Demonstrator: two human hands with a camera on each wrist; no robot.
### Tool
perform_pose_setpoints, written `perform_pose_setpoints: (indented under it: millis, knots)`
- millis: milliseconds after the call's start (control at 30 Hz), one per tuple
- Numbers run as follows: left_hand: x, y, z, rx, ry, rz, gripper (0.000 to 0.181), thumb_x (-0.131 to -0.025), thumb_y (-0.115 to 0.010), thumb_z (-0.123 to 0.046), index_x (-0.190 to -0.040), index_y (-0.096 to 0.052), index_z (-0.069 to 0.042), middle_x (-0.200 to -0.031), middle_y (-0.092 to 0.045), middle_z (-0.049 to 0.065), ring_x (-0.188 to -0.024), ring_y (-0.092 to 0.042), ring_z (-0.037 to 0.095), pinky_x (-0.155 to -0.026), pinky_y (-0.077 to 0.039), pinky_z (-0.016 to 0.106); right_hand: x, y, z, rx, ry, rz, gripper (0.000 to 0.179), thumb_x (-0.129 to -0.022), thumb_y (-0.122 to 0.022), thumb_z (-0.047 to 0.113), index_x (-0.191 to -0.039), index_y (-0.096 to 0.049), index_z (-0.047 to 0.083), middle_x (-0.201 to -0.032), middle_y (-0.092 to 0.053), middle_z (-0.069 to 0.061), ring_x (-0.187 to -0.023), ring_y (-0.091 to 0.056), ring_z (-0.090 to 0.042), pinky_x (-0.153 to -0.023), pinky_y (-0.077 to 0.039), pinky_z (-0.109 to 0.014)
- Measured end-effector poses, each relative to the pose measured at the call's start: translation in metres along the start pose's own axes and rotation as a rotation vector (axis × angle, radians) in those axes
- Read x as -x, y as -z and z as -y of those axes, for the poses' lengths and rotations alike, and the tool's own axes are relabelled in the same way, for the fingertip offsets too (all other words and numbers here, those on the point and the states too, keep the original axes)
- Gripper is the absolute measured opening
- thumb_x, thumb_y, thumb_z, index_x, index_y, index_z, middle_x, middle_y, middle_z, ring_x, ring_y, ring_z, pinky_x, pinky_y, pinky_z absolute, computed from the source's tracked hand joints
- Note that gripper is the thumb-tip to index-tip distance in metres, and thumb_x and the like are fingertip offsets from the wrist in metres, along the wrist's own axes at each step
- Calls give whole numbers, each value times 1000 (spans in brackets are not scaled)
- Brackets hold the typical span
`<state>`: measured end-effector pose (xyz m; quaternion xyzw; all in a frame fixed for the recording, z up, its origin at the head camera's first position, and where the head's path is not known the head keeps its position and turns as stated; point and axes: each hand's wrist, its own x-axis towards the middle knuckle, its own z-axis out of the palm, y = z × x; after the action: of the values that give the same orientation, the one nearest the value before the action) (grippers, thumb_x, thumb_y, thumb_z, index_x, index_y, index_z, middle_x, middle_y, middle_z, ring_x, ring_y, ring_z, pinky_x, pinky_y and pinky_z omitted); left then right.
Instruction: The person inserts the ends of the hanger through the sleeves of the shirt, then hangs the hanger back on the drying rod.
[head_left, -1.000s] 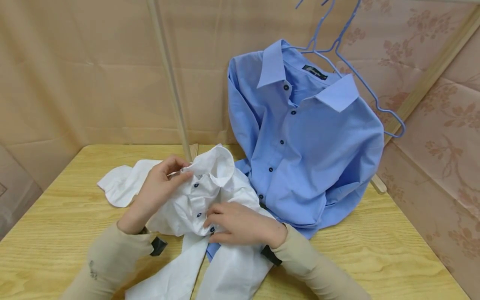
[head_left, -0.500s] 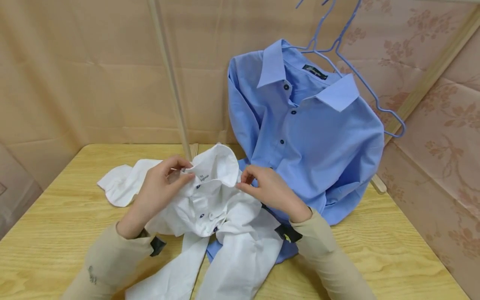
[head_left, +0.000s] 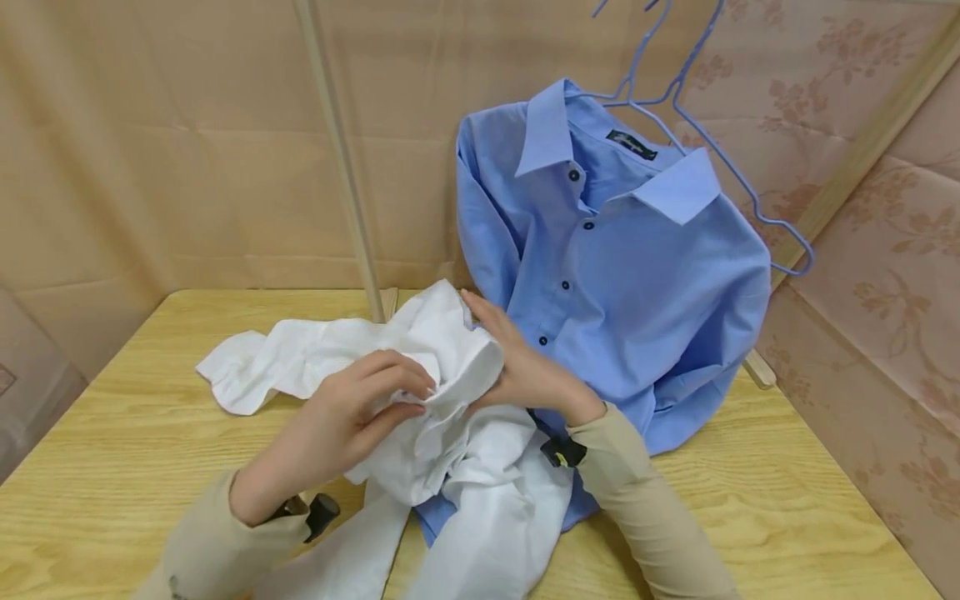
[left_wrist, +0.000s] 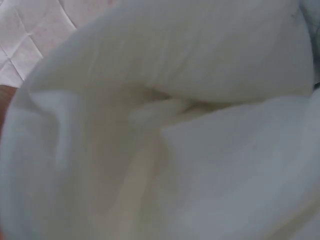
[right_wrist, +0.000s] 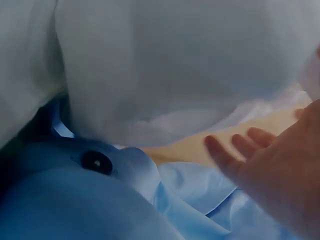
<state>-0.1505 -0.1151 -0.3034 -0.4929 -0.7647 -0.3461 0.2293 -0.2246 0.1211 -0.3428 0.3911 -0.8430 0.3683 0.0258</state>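
Note:
A white button-up shirt (head_left: 408, 450) lies crumpled on the table with its collar (head_left: 480, 367) raised. My left hand (head_left: 356, 412) pinches the collar's near edge between thumb and fingers. On the far right side, my right hand (head_left: 528, 367) rests against the back of the collar, fingers extended. White cloth (left_wrist: 225, 160) fills nearly all of the left wrist view, and the left fingertips are hidden there. In the right wrist view, the right hand (right_wrist: 280, 170) reaches with loosely straight fingers beneath the white cloth (right_wrist: 175, 60). The collar's front buttons are covered by folds.
Behind and to the right, a blue shirt (head_left: 630, 292) leans upright with blue hangers (head_left: 712, 146) at its neck. Part of it runs under the white shirt. A thin pole (head_left: 337, 150) stands at the back edge of the wooden table (head_left: 757, 500); curtains hang behind.
My right hand has gone from the shirt front up to the collar and behind it. My left hand has moved right and nearer, and the collar has turned over toward the right.

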Motion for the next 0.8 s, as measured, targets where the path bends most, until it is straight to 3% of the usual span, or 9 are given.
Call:
perform_pose_setpoints:
  millis: [100,167,267,467,567,633,733,800]
  knots:
    - [-1,-1,-5,10,-64,23,19,-94,-48,-25,-91,-60,-10,-98,-59,0,-92,-56,11,-80,-43,16,-1,0,2,-13,95,-13,107,-57,-87,21,-142,-21,13,-151,-4,-10,-138,-7,-25,-107,-18,-49]
    - [-1,-1,-7,14,-75,26,20,-93,-48,-26,-91,-60,-11,-98,-59,0,-92,-56,11,-81,-43,16,-2,1,3,-15,137,-38,82,-59,-85,18,-127,-40,9,-149,-11,-13,-138,-8,-29,-107,-18,-50]
    - [-1,0,-8,33,-72,3,19,-93,-49,-25,-92,-61,-10,-98,-60,0,-91,-56,11,-80,-43,16,-3,2,5,3,180,-97,47,-66,-80,12,-101,-49,6,-143,-26,-17,-136,-15,-35,-108,-19,-48]
    - [-3,3,-7,47,-50,-65,16,-90,-56,-22,-99,-60,-8,-98,-60,-1,-91,-55,10,-81,-42,17,0,11,11,46,241,-242,36,-73,-69,-1,-108,-58,-2,-116,-59,-15,-118,-49,-30,-106,-28,-41]
    - [-2,5,-5,38,16,-60,26,-87,-61,-20,-109,-58,-7,-105,-60,1,-96,-54,11,-86,-41,17,2,16,15,83,262,-332,27,-71,-68,-5,-98,-63,-4,-97,-66,-15,-100,-60,-30,-105,-31,-40]
    - [-2,5,-2,32,66,-47,39,-82,-67,-15,-117,-54,-5,-112,-58,4,-100,-54,14,-89,-40,18,5,20,19,128,247,-404,25,-70,-70,-4,-94,-65,-5,-93,-67,-18,-93,-63,-33,-99,-39,-39]
    - [0,5,3,1,161,-17,58,-75,-74,-11,-126,-47,-6,-121,-54,4,-107,-50,16,-94,-37,22,9,24,24,202,205,-490,18,-70,-68,-2,-88,-65,-6,-82,-67,-18,-79,-65,-30,-77,-50,-36]
    - [2,6,7,-37,225,0,63,-73,-76,-14,-128,-46,-8,-123,-53,2,-108,-46,17,-93,-36,25,10,25,28,228,181,-530,15,-69,-68,0,-83,-64,-4,-74,-65,-15,-66,-62,-23,-61,-49,-32]
